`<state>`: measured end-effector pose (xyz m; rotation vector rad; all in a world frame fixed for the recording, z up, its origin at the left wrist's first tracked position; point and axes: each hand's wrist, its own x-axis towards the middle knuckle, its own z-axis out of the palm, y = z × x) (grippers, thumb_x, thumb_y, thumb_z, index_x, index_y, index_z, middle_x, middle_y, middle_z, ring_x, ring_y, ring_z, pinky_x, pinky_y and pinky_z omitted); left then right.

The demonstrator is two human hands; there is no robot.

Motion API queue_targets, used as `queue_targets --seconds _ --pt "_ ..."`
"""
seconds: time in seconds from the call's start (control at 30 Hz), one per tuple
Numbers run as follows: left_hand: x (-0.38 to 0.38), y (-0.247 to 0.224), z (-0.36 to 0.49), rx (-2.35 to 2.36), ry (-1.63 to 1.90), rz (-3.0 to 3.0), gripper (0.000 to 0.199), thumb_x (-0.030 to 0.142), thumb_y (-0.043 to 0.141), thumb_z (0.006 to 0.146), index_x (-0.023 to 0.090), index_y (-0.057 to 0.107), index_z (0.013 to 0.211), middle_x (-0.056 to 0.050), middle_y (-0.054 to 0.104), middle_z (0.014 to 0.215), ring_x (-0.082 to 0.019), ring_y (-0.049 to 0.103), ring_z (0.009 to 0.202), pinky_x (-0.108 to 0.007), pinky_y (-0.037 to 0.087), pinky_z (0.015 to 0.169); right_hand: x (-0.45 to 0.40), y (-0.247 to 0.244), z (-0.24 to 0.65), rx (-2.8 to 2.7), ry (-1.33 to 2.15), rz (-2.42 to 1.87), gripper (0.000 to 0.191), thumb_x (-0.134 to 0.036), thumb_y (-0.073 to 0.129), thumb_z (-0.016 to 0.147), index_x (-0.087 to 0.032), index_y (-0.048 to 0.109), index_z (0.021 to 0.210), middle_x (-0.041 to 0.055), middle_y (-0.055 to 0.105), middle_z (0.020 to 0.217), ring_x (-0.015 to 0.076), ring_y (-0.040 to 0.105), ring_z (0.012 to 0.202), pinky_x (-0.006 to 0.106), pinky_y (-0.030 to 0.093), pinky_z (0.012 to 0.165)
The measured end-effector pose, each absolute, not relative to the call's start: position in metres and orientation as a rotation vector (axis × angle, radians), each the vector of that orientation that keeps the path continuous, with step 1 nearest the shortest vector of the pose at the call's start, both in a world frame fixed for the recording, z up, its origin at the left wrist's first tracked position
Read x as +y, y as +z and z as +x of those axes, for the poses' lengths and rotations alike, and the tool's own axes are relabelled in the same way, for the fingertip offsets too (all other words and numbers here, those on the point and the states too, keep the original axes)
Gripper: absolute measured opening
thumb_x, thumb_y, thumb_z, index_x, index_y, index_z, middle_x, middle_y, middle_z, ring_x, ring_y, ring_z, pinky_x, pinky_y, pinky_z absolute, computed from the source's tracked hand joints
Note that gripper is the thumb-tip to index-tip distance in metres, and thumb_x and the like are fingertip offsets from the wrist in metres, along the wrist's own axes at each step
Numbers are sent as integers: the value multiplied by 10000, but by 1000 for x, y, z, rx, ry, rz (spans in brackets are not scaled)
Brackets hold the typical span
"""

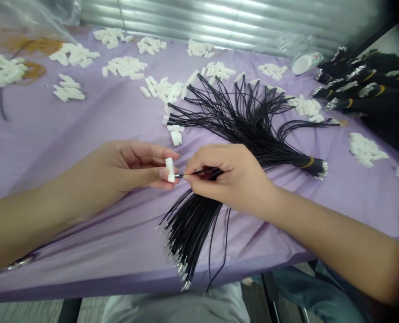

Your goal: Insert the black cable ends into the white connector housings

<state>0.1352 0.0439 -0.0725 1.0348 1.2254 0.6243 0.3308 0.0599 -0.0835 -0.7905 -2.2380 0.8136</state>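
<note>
Between the thumb and fingers of my left hand point(140, 166) is a small white plastic connector housing point(170, 169), held upright. My right hand point(228, 172) pinches a thin black wire point(199, 172) close to its metal-tipped end. That tip meets the lower right side of the housing; how far it goes in cannot be made out. Beneath my right hand lies a bundle of loose black wires point(189, 233) with bare metal terminals toward the table's front edge. Behind it fans out another bundle of black wires point(253, 121), tied with a yellow band, some ends carrying white housings.
Piles of white housings point(125, 67) are spread over the purple tablecloth point(94, 116). More tied black wire bundles point(370, 85) are stacked at the right, beside a round white-lidded container point(303, 64). Clear plastic bags point(34, 18) lie at the far left. Window blinds stand behind.
</note>
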Motion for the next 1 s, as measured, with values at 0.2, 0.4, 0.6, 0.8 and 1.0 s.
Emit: queue_targets --seconds 0.2,0.4,0.6,0.8,1.0 --pt "44 -72 136 1194 632 1015 231 85 676 719 115 640 945 -32 715 864 -102 668 778 -157 510 742 61 -82 333 -2278 771 -731 69 -29 604 689 -80 651 688 -14 590 632 37 491 589 146 380 568" --pt "45 -77 132 1099 623 1080 178 139 658 749 140 645 927 -18 707 840 -90 656 756 -159 508 724 62 -82 332 -2334 740 -766 64 -43 616 692 -85 663 698 -9 594 630 40 505 600 150 381 578" --pt "47 -76 132 1068 591 1118 120 127 649 756 116 631 874 0 700 773 -70 647 713 -129 500 686 61 -84 331 -2386 664 -721 81 -80 592 754 -94 672 758 5 598 672 54 517 630 167 387 593" --pt "47 -79 131 1034 606 1129 106 131 645 751 122 628 856 4 688 761 -89 644 722 -186 524 709 57 -86 331 -2416 614 -755 75 -119 569 797 -118 642 777 9 590 709 75 526 659 189 404 610" --pt "46 -78 132 1011 614 1098 70 118 632 729 143 647 793 14 668 732 -105 646 688 -232 539 719 54 -84 328 -2442 648 -798 81 -120 550 806 -167 616 810 13 600 733 93 531 655 214 406 587"
